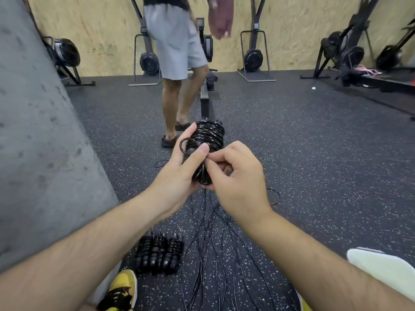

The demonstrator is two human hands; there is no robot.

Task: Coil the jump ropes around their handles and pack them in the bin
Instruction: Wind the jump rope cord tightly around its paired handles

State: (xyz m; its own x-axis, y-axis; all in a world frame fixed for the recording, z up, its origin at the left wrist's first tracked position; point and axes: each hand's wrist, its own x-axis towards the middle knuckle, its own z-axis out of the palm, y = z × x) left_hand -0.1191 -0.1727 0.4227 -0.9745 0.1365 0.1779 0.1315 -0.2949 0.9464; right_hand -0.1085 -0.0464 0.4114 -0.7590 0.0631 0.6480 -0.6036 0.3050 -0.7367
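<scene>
A black jump rope (210, 136) is coiled tightly around its handles and held up in front of me. My left hand (179, 167) grips the bundle from the left, thumb across the coils. My right hand (235, 176) pinches the rope's loose end against the lower part of the bundle. A small loop of rope sticks out at the left of the coil. Three coiled jump ropes (159, 254) lie side by side on the floor near my left foot. Several loose black ropes (213, 243) trail across the floor below my hands. No bin is in view.
A person in grey shorts (177, 52) stands just ahead on the speckled rubber floor (314, 153). A concrete pillar (33, 131) rises at the left. Exercise machines (253, 57) line the far plywood wall. My yellow shoe (121, 290) shows at the bottom.
</scene>
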